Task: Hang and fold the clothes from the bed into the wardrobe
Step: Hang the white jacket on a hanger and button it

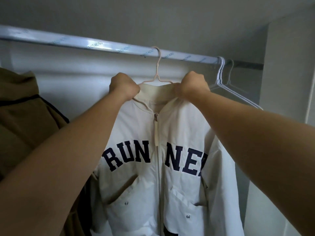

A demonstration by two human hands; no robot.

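Observation:
A cream zip-up jacket (158,167) with dark "RUNNER" lettering hangs on a pale pink hanger (157,68), whose hook sits over the wardrobe rail (85,43). My left hand (124,86) grips the left side of the jacket's collar at the hanger's shoulder. My right hand (192,86) grips the right side of the collar. Both fists are closed on the fabric, and the zip is done up to the neck.
A brown garment (22,120) with dark trim hangs close on the left. Several empty white hangers (226,82) hang on the rail to the right. The wardrobe's side wall (286,82) stands further right, and its back wall is white.

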